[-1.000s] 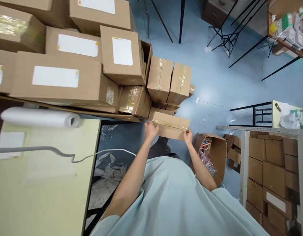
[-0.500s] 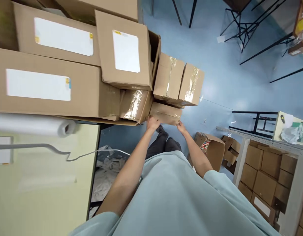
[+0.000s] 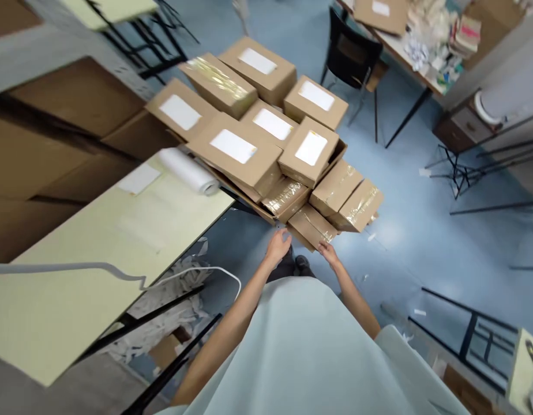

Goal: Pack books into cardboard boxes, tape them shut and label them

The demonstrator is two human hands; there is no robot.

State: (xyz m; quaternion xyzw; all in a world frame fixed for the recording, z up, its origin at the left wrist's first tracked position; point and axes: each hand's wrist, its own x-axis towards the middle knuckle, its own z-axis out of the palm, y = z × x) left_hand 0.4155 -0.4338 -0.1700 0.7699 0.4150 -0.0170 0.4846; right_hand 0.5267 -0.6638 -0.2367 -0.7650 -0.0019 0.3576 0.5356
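A taped cardboard box (image 3: 310,226) lies low in front of me, beside the larger stack. My left hand (image 3: 278,245) is just off its left corner, with thumb and fingers loosely curved, a gap between them and nothing held. At the box's near right corner is my right hand (image 3: 328,253), its fingers apart and the tips at or very close to the cardboard. Two more taped boxes, one (image 3: 336,187) beside another (image 3: 357,206), stand just beyond. A shiny-taped box (image 3: 286,197) sits to the left, in a large open carton.
Several labelled boxes, including one (image 3: 234,147), are piled behind. On the left a pale table (image 3: 97,253) carries a white roll (image 3: 191,172); a white cable (image 3: 206,269) hangs off its edge. A black chair (image 3: 351,52) and a cluttered desk (image 3: 416,63) stand farther back.
The view has turned and drawn back, showing more of the stack. My left hand has come off the low box, and my right hand has loosened at its corner.
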